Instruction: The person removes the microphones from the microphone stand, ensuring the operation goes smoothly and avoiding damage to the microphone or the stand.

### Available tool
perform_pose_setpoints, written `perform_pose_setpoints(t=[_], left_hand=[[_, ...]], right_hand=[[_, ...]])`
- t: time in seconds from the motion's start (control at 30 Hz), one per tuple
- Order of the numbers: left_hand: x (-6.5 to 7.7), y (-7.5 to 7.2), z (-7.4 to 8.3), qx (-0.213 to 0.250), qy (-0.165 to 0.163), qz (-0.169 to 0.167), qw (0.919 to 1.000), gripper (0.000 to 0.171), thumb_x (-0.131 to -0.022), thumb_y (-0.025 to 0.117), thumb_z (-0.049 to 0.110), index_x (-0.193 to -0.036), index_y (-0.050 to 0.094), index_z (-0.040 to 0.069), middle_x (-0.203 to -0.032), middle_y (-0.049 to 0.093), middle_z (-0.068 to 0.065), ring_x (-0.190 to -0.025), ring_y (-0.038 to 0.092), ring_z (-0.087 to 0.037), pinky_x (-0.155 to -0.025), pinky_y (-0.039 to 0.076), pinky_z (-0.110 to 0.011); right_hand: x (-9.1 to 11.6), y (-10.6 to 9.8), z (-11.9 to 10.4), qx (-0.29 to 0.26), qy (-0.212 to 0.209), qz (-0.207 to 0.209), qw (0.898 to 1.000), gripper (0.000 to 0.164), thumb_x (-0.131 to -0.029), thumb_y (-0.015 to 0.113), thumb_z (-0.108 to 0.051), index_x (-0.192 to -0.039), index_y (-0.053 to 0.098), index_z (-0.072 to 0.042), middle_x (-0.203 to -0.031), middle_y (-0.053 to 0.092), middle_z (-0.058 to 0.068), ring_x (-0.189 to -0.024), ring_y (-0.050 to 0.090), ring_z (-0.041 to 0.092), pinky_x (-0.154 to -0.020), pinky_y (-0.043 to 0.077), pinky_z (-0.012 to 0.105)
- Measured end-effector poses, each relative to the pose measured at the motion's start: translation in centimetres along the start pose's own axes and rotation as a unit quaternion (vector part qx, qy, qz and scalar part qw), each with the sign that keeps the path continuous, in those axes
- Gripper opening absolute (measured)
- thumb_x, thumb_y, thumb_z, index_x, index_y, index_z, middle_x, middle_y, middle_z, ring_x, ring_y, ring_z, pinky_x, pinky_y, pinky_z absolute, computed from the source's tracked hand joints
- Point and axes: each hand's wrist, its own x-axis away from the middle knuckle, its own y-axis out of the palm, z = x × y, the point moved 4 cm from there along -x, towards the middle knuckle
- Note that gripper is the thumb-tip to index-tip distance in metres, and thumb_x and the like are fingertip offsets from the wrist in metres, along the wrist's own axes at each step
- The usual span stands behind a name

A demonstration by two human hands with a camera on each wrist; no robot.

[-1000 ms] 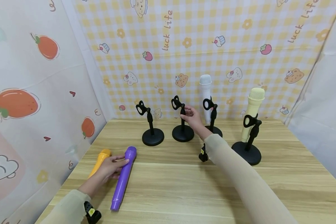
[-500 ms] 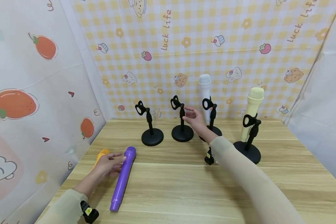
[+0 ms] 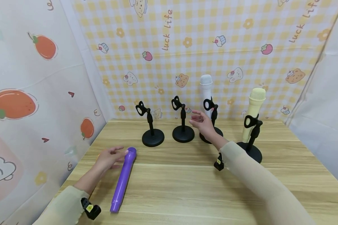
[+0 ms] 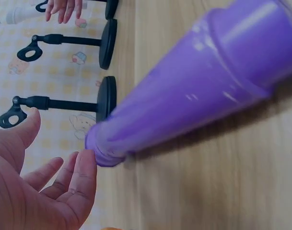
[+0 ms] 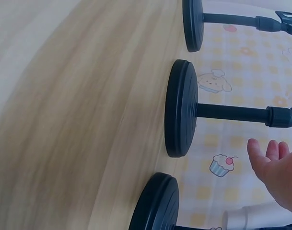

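A purple microphone (image 3: 123, 181) lies on the table at the left, its head pointing away from me. My left hand (image 3: 110, 160) hovers beside that head, fingers loosely extended and a fingertip right at its edge. Under the left hand and forearm an orange microphone is almost wholly hidden; a sliver of orange (image 4: 110, 228) shows in the left wrist view. My right hand (image 3: 205, 125) is in the air with relaxed fingers, holding nothing. It is between the second black microphone stand (image 3: 183, 133) from the left, whose clip is vacant, and the third stand (image 3: 214, 115).
The leftmost stand (image 3: 153, 137) has a vacant clip too. Behind the third stand a white microphone (image 3: 206, 90) stands upright; a pale yellow microphone (image 3: 254, 107) stands behind the rightmost stand (image 3: 250, 150). A checked cloth (image 3: 157, 28) hangs at the table's back edge.
My right hand has drawn away from the second stand's pole, to the right. My left hand has lifted slightly off the purple microphone and now covers more of the orange one.
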Motion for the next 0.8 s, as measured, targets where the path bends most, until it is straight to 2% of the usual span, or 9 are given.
perform_pose_setpoints(t=[0.2, 0.33, 0.53, 0.8], left_hand=[[-0.2, 1.1, 1.2, 0.011, 0.006, -0.001, 0.9999, 0.066, -0.09, 0.07, 0.036, -0.142, 0.046, 0.002, -0.119, 0.058, -0.019, -0.099, 0.064, -0.026, -0.079, 0.056, -0.04], [-0.4, 2.2, 1.9, 0.014, 0.021, -0.011, 0.9996, 0.062, -0.091, 0.07, 0.034, -0.14, 0.049, 0.004, -0.121, 0.058, -0.02, -0.102, 0.063, -0.029, -0.075, 0.057, -0.038], [-0.3, 4.1, 3.3, 0.033, 0.04, -0.037, 0.998, 0.058, -0.091, 0.07, 0.03, -0.138, 0.051, 0.003, -0.119, 0.059, -0.017, -0.108, 0.059, -0.038, -0.079, 0.056, -0.044], [-0.1, 6.9, 5.8, 0.069, 0.048, -0.076, 0.9936, 0.054, -0.091, 0.071, 0.029, -0.137, 0.054, 0.007, -0.116, 0.059, -0.016, -0.107, 0.062, -0.035, -0.085, 0.052, -0.051]], right_hand=[[0.9, -0.7, 0.0, -0.01, -0.005, -0.008, 1.0, 0.051, -0.093, 0.066, -0.007, -0.141, 0.046, -0.008, -0.128, 0.053, 0.017, -0.118, 0.054, 0.029, -0.092, 0.05, 0.038], [1.4, -1.3, 0.0, -0.017, -0.009, -0.006, 1.0, 0.051, -0.093, 0.065, -0.005, -0.141, 0.045, -0.005, -0.129, 0.052, 0.02, -0.116, 0.055, 0.028, -0.093, 0.049, 0.043], [1.9, -2.3, -0.2, -0.023, -0.012, 0.011, 1.0, 0.05, -0.094, 0.064, -0.004, -0.14, 0.045, -0.004, -0.125, 0.053, 0.018, -0.104, 0.06, 0.016, -0.095, 0.046, 0.048], [2.7, -3.6, -0.7, -0.034, -0.037, 0.028, 0.998, 0.05, -0.094, 0.063, -0.005, -0.14, 0.043, 0.0, -0.12, 0.055, 0.012, -0.102, 0.06, 0.011, -0.093, 0.049, 0.04]])
